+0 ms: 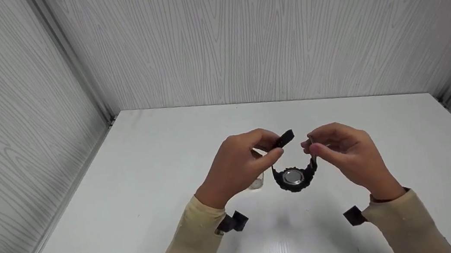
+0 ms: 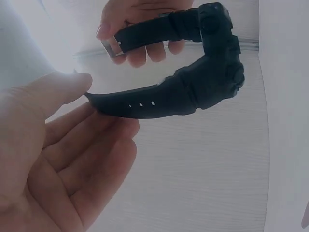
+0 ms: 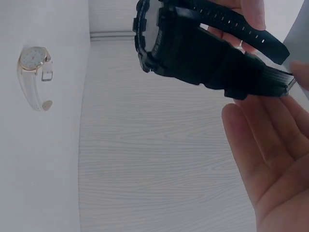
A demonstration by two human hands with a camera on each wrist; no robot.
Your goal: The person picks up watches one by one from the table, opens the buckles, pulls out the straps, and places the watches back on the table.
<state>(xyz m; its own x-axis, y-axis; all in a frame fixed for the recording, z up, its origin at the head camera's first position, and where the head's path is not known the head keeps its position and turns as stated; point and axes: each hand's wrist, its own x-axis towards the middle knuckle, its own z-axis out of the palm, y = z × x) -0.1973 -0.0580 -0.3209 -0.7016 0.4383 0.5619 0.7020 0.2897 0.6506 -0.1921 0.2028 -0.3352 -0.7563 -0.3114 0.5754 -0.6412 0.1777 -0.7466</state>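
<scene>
Between the two hands a black wristwatch [image 1: 293, 180] hangs above the table, its strap undone and its round silver case back showing in the head view. My left hand [image 1: 240, 159] pinches the strap end with the row of holes [image 2: 140, 103] between thumb and fingers. My right hand [image 1: 348, 151] pinches the other strap end, by the metal buckle [image 2: 112, 47]. The two strap ends are apart. A second watch [image 3: 33, 58], with a white strap and gold-coloured case, lies on the table; in the head view my left hand partly covers it.
The white table [image 1: 133, 156] is bounded by wood-grain panels, with a back panel [image 1: 239, 33] behind and a side panel [image 1: 11, 120] on the left. Small black blocks [image 1: 240, 220] are fixed at both wrists, below the beige sleeves [image 1: 189, 244].
</scene>
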